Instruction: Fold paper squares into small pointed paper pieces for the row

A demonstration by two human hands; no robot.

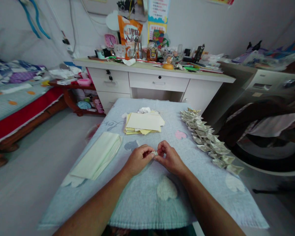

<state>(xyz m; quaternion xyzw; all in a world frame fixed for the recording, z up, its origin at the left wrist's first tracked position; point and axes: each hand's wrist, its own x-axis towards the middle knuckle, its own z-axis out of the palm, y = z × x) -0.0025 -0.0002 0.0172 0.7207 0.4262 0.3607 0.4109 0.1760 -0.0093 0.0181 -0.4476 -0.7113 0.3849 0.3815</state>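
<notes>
Close together over the middle of the table, my left hand (140, 159) and my right hand (170, 158) pinch a small pale piece of folded paper (154, 153) between their fingertips. Most of the paper is hidden by the fingers. Beyond the hands lies a stack of cream and yellow paper sheets (144, 121). To the left rests a folded pile of pale green paper (98, 155). Along the right side runs a row of folded grey paper pieces (208, 139) with pointed tips, set one against another.
A pale blue patterned cloth (147, 203) covers the table. Behind it stands a white desk (110, 78) crowded with jars, a clock and a snack bag. A front-loading washing machine (267, 82) is at the right, a bed (17, 98) at the left. Crumpled white tissue (144, 110) lies behind the stack.
</notes>
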